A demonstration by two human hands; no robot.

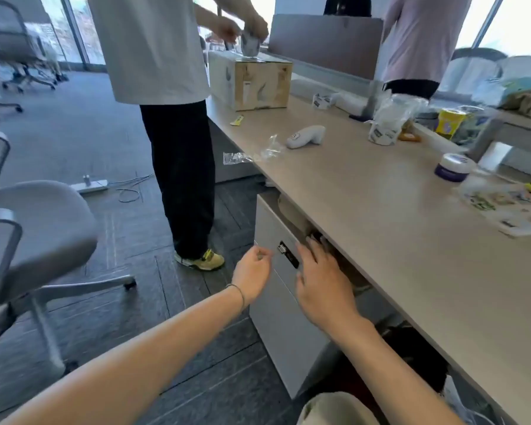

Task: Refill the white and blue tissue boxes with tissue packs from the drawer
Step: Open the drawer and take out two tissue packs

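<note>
A white drawer cabinet (276, 305) stands under the beige desk (411, 240), its top drawer pulled slightly out. My right hand (319, 286) rests over the drawer's top edge, fingers spread and reaching into the gap; what lies inside is hidden in shadow. My left hand (252, 276) hovers just left of the drawer front, fingers loosely curled, holding nothing. A tissue pack (383, 130) in clear plastic stands on the desk further back. No white or blue tissue box can be made out.
A person in a white shirt (154, 47) stands at the desk's left end beside a cardboard box (258, 81). Another person (420, 41) stands behind the desk. A grey office chair (34, 228) is at my left. A round jar (454, 167), papers and plastic wrap lie on the desk.
</note>
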